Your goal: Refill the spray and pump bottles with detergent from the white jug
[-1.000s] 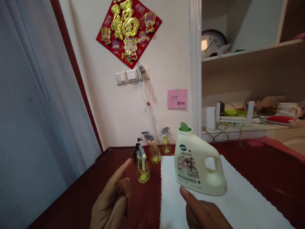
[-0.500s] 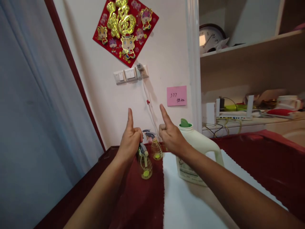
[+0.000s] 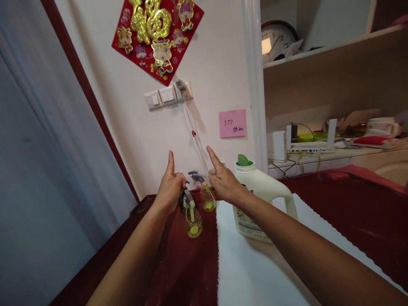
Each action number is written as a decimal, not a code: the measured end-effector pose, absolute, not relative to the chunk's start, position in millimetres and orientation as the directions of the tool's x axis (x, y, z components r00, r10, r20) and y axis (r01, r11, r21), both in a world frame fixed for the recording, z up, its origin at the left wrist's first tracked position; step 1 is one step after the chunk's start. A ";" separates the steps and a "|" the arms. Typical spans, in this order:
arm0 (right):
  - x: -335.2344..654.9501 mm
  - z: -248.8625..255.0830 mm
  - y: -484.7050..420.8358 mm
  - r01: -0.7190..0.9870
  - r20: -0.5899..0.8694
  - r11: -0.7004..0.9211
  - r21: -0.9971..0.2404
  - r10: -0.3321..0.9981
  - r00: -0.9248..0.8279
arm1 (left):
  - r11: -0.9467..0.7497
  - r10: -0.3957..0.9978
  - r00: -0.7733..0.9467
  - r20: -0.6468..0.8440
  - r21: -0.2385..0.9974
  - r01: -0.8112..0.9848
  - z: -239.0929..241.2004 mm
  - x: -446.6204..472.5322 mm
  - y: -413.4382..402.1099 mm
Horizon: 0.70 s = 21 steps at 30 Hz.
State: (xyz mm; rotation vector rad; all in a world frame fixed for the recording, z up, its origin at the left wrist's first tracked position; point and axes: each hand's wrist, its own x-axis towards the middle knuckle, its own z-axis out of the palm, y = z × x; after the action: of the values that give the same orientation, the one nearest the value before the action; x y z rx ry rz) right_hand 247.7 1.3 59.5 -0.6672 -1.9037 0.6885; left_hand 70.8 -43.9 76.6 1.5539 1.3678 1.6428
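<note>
Both my arms are stretched out over the red table (image 3: 334,199). My left hand (image 3: 170,189) is a loose fist with the index finger pointing up, holding nothing, just above a small clear spray bottle (image 3: 192,214) with yellow liquid. My right hand (image 3: 223,180) makes the same gesture, in front of a cream detergent jug (image 3: 264,191) with a green spout, which stands on a white cloth (image 3: 251,272). Another spray bottle (image 3: 206,195) stands between my hands. A dark pump bottle behind my left hand is mostly hidden.
A wall with switches (image 3: 165,95), a hanging cable, a pink note (image 3: 232,123) and a red decoration (image 3: 153,36) rises behind the table. A grey curtain (image 3: 41,170) hangs left. Shelves at right hold a clock (image 3: 276,40), a router (image 3: 309,146) and cups.
My hands rose from the bottom of the view and reached forward, index fingers raised, then dropped slightly. The view shifted a little, so the wall items sit further left.
</note>
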 end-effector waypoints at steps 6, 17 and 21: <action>261.5 51.1 -23.8 0.110 0.624 0.706 -0.699 0.679 -0.387 | -0.459 0.791 -0.292 0.538 0.837 0.298 75.9 85.9 -61.1; 407.8 5.6 -34.2 0.261 0.602 0.559 -0.787 0.789 0.126 | -0.355 0.895 -0.172 0.412 0.891 0.284 11.9 132.6 -131.4; 430.7 -32.0 -5.0 0.300 0.486 0.441 -0.846 0.869 0.096 | -0.344 0.926 -0.019 0.376 0.864 0.367 -28.8 136.0 -120.3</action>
State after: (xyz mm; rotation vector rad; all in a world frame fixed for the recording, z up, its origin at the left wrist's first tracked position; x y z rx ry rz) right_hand 430.7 -5.0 -32.0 -1.0953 -1.4649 0.5799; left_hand 136.0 -120.3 -28.8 1.7307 1.3495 1.3626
